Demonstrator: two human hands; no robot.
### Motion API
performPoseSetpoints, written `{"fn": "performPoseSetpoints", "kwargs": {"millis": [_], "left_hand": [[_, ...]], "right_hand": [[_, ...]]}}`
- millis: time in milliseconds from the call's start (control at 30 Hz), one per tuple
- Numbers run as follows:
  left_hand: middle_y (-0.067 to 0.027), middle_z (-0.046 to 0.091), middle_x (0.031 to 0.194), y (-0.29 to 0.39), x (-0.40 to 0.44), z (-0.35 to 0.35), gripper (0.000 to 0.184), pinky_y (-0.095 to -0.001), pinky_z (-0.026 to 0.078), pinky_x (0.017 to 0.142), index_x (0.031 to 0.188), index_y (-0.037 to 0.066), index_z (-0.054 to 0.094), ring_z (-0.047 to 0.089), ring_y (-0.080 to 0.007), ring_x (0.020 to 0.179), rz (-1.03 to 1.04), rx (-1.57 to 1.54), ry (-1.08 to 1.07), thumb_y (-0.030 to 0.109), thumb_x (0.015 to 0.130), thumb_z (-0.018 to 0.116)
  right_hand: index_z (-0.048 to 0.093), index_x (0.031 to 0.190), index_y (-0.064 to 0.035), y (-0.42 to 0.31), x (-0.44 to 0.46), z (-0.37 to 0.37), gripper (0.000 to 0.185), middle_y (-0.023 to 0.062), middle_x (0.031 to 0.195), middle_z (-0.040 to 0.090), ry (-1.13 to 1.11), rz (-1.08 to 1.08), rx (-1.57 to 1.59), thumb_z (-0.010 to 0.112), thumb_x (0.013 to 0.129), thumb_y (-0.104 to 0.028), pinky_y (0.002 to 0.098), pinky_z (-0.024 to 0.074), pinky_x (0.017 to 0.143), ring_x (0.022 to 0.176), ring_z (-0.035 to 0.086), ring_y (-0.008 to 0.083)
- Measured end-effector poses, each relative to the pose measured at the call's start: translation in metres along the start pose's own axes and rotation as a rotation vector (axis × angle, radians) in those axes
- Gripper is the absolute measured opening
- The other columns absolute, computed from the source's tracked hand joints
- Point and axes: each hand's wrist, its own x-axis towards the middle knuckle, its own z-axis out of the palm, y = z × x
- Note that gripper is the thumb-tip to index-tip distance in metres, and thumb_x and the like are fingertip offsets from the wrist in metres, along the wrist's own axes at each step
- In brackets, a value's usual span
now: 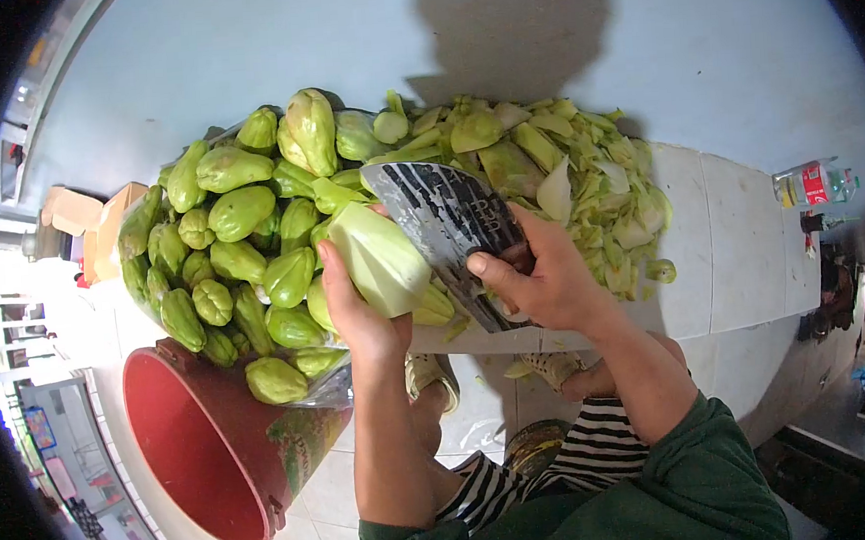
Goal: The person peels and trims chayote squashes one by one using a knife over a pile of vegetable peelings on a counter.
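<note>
My left hand [358, 314] is closed around a peeled chayote [377, 258], pale green with flat cut faces, held out in front of me. In my right hand [552, 273] is a wide-bladed knife [449, 210], its blade dark with grey streaks. The fingers wrap its handle end, and the thumb presses on the blade's side. The blade stands right beside the chayote; whether the edge touches it I cannot tell. Behind and left of my hands lies a heap of unpeeled green chayotes [241, 212]. A pile of chayote peelings [597, 210] spreads behind the knife and to its right.
A red bucket [249, 420] leans open-mouthed at the lower left, beside the heap. Cardboard boxes [108, 225] stand at far left. A plastic bottle [816, 185] is at far right, on the white tiled ledge [738, 241]. My shoes [429, 379] show below.
</note>
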Motion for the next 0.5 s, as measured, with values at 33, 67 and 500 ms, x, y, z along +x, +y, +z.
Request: {"fn": "performPoseSetpoints", "kwargs": {"millis": [33, 67, 500], "left_hand": [[-0.0124, 0.062, 0.112, 0.001, 0.0, -0.001, 0.06, -0.036, 0.047, 0.091, 0.124, -0.002, 0.053, 0.06, -0.0232, 0.101, -0.04, -0.057, -0.021, 0.05, 0.102, 0.034], [-0.0126, 0.061, 0.113, 0.003, -0.001, -0.001, 0.06, -0.0365, 0.046, 0.093, 0.124, -0.002, 0.053, 0.06, -0.0237, 0.104, -0.081, -0.113, -0.042, 0.05, 0.102, 0.034], [-0.012, 0.062, 0.113, 0.01, -0.001, -0.003, 0.059, -0.035, 0.045, 0.093, 0.122, -0.001, 0.055, 0.06, -0.0227, 0.103, -0.085, -0.104, -0.136, 0.05, 0.101, 0.033]], "right_hand": [[0.054, 0.114, 0.0045, 0.002, 0.0, 0.001, 0.041, 0.0116, 0.073, 0.064, 0.028, -0.005, 0.051, 0.067, 0.089, -0.025, 0.0311, 0.0486, 0.059, 0.06, 0.059, 0.0168], [0.055, 0.113, 0.0035, 0.003, 0.0, 0.001, 0.041, 0.0088, 0.076, 0.064, 0.056, -0.01, 0.102, 0.067, 0.089, -0.027, 0.0303, 0.0484, 0.06, 0.063, 0.058, 0.0139], [0.06, 0.106, 0.0023, 0.001, 0.0, -0.006, 0.038, 0.0011, 0.077, 0.06, -0.022, 0.129, 0.079, 0.068, 0.091, -0.031, 0.0247, 0.0463, 0.059, 0.066, 0.052, 0.0059]]}}
